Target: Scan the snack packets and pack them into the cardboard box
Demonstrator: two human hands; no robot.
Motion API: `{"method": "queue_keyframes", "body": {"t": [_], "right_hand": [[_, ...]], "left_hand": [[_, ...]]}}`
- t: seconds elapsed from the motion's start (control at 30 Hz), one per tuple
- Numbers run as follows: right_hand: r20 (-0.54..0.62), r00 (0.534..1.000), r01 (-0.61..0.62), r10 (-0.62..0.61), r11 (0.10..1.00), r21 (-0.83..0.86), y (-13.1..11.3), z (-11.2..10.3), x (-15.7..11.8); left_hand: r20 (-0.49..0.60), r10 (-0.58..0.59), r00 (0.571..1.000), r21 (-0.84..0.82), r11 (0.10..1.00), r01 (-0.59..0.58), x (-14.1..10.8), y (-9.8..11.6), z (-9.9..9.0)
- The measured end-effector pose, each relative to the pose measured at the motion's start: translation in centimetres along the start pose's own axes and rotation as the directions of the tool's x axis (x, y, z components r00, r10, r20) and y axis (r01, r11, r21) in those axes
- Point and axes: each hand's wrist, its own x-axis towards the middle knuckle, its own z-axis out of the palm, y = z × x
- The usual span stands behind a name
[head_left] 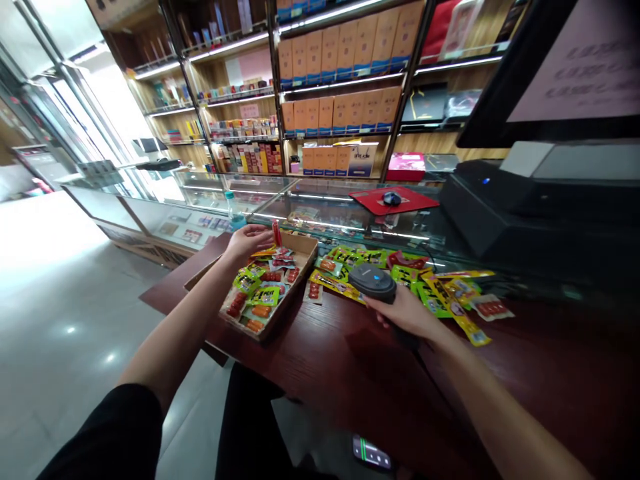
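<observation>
My left hand (pixel 246 243) is over the far side of an open cardboard box (pixel 305 250), its fingertips closed on a small red snack packet (pixel 277 233) held upright. Inside the box lie green packets (pixel 263 296) and clear packs of reddish sausages (pixel 236 304). Wrapped round the handle of a dark barcode scanner (pixel 373 281) is my right hand (pixel 400 310). The scanner's head shows a small blue light and points away to the left, above snack packets on the table. A cable runs down from its handle.
Loose green packets (pixel 434 298) and long yellow packets (pixel 453 307) spread over the dark wooden table (pixel 310 360). Behind are a glass counter (pixel 320 193), a mouse (pixel 392 198) on a red mat (pixel 367 200), and a teal-capped bottle (pixel 233 210). A monitor (pixel 575 73) stands at right.
</observation>
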Motion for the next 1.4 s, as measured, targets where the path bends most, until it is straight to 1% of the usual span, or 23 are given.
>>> {"method": "queue_keyframes", "body": {"t": [0.07, 0.1, 0.13, 0.2, 0.27, 0.37, 0.47, 0.53, 0.6, 0.63, 0.67, 0.73, 0.8, 0.87, 0.9, 0.93, 1.0, 1.03, 1.1, 1.17, 1.23, 1.33, 1.4], "right_hand": [[-0.01, 1.0, -0.008, 0.008, 1.0, 0.0, 0.1, 0.0, 0.1], [-0.014, 1.0, -0.007, 0.007, 1.0, 0.0, 0.1, -0.1, 0.1], [-0.018, 1.0, -0.004, 0.004, 1.0, 0.0, 0.2, -0.2, 0.1], [-0.03, 1.0, 0.0, -0.001, 1.0, -0.005, 0.2, -0.6, 0.1], [-0.044, 0.999, 0.007, -0.008, 1.0, -0.02, 0.1, -1.0, -0.1], [-0.049, 0.999, 0.018, -0.02, 0.999, -0.038, 0.0, -1.9, -0.3], [-0.054, 0.998, -0.009, 0.01, 1.0, 0.016, 0.3, -2.8, -0.4], [-0.073, 0.997, -0.028, 0.032, 0.998, 0.058, 0.7, -3.5, -0.3], [-0.091, 0.995, -0.023, 0.029, 0.997, 0.074, 1.0, -4.2, -0.4], [-0.101, 0.994, -0.022, 0.029, 0.997, 0.075, 1.1, -4.6, -0.4], [-0.112, 0.993, -0.026, 0.035, 0.997, 0.074, 1.1, -4.9, -0.5], [-0.131, 0.99, -0.04, 0.049, 0.997, 0.065, 1.0, -5.6, -0.7], [-0.137, 0.99, -0.032, 0.038, 0.998, 0.046, 0.8, -6.1, -1.0], [-0.129, 0.992, -0.01, 0.014, 0.999, 0.035, 0.5, -6.4, -1.2], [-0.128, 0.992, -0.002, 0.006, 1.0, 0.031, 0.5, -6.5, -1.2], [-0.128, 0.992, 0.0, 0.003, 1.0, 0.028, 0.5, -6.5, -1.2], [-0.13, 0.992, -0.002, 0.004, 1.0, 0.015, 0.7, -6.4, -1.1], [-0.123, 0.992, -0.007, 0.008, 1.0, 0.008, 0.8, -6.4, -1.0], [-0.098, 0.995, -0.025, 0.026, 1.0, 0.006, 1.0, -6.2, -0.9], [-0.074, 0.996, -0.048, 0.05, 0.998, 0.027, 1.1, -6.0, -0.8], [-0.068, 0.996, -0.06, 0.065, 0.996, 0.069, 1.1, -5.7, -0.8], [-0.061, 0.995, -0.075, 0.082, 0.99, 0.118, 0.9, -5.5, -0.9], [-0.051, 0.995, -0.081, 0.088, 0.99, 0.116, 0.8, -5.5, -0.9]], "left_hand": [[-0.023, 0.013, 1.0, 0.007, 1.0, -0.013, -0.2, 0.4, -1.1], [-0.019, 0.015, 1.0, 0.007, 1.0, -0.015, -0.3, 0.4, -1.1], [-0.005, 0.017, 1.0, 0.005, 1.0, -0.017, -0.4, 0.3, -0.9], [0.049, 0.015, 0.999, 0.004, 1.0, -0.015, -0.5, -0.3, 0.4], [0.115, 0.001, 0.993, 0.03, 1.0, -0.005, -0.5, -1.1, 2.5], [0.205, -0.03, 0.978, 0.088, 0.996, 0.012, -0.6, -2.6, 6.5], [0.296, -0.044, 0.954, 0.133, 0.991, 0.004, -0.6, -4.7, 10.8], [0.364, -0.055, 0.93, 0.177, 0.984, -0.011, -0.6, -6.3, 13.4], [0.403, -0.074, 0.912, 0.25, 0.968, -0.032, -0.8, -8.0, 15.2], [0.412, -0.077, 0.908, 0.303, 0.951, -0.057, -0.9, -8.7, 15.7], [0.419, -0.072, 0.905, 0.367, 0.925, -0.096, -1.0, -9.3, 15.9], [0.439, -0.035, 0.898, 0.502, 0.838, -0.212, -1.2, -10.2, 15.6], [0.476, 0.029, 0.879, 0.597, 0.723, -0.347, -1.3, -10.6, 14.8], [0.516, 0.064, 0.854, 0.666, 0.598, -0.447, -1.2, -10.8, 13.9], [0.542, 0.05, 0.839, 0.701, 0.524, -0.484, -1.2, -10.8, 13.6], [0.572, 0.01, 0.82, 0.735, 0.439, -0.517, -1.2, -10.9, 13.4], [0.624, -0.103, 0.774, 0.768, 0.261, -0.585, -1.2, -11.1, 13.3], [0.642, -0.146, 0.752, 0.765, 0.188, -0.616, -1.3, -11.2, 13.3], [0.66, -0.182, 0.729, 0.75, 0.091, -0.655, -1.4, -11.3, 13.5], [0.66, -0.174, 0.73, 0.746, 0.044, -0.664, -1.6, -11.0, 13.8], [0.655, -0.167, 0.737, 0.75, 0.025, -0.661, -1.7, -10.7, 13.9], [0.637, -0.162, 0.753, 0.766, 0.022, -0.643, -1.9, -10.2, 14.1], [0.622, -0.15, 0.768, 0.78, 0.038, -0.624, -1.9, -10.3, 14.2]]}}
